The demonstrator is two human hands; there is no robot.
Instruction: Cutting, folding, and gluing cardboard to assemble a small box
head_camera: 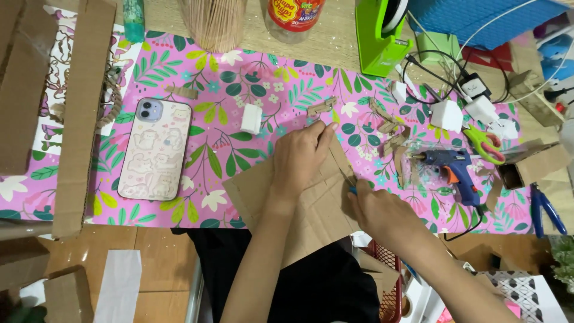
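- Here, the left hand (299, 158) presses flat, fingers together, on the cardboard sheet (311, 209).
- The right hand (376, 209), beside the sheet's right edge, grips a blue-tipped tool (353, 191).
- The sheet likely handles light, stiff, creasable; hold near the edges.

The brown cardboard sheet (311, 203) lies flat at the near edge of the pink floral-covered table (251, 90), its lower part overhanging that edge. It is corrugated and creased (several straight fold lines cross it). A small blue-handled cutter (353, 190) meets its right side.
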